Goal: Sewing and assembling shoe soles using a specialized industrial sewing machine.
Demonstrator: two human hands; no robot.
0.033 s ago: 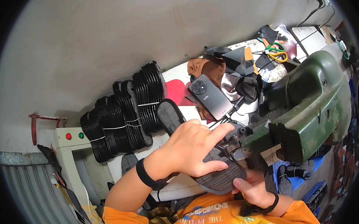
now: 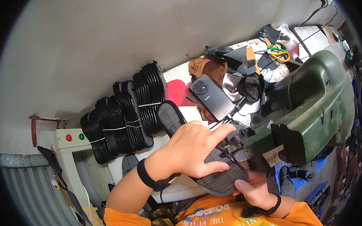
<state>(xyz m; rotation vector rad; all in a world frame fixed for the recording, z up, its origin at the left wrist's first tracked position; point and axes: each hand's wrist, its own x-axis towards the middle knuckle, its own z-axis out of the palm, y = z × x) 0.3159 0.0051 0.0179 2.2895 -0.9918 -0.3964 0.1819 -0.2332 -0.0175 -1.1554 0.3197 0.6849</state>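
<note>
A dark grey shoe sole [image 2: 222, 178] with a woven-looking top lies slantwise under the head of a green sewing machine [image 2: 316, 107]. My left hand [image 2: 194, 148] lies across its middle and hides that part. The left thumb and index finger stretch apart, the index tip close to the machine's presser area [image 2: 236, 137]; the other fingers are folded and partly hidden. At the near end, my right hand [image 2: 253, 190] grips the sole's edge, thumb on top and fingers underneath. The sole's rounded far end sticks out beyond my left hand.
Tied stacks of black soles [image 2: 124, 115] stand left on the white table. Behind the machine head lie a phone [image 2: 212, 97], fabric scraps [image 2: 237, 60] and scissors [image 2: 281, 52]. A box with red and green buttons [image 2: 73, 136] is at left. More soles [image 2: 287, 181] lie lower right.
</note>
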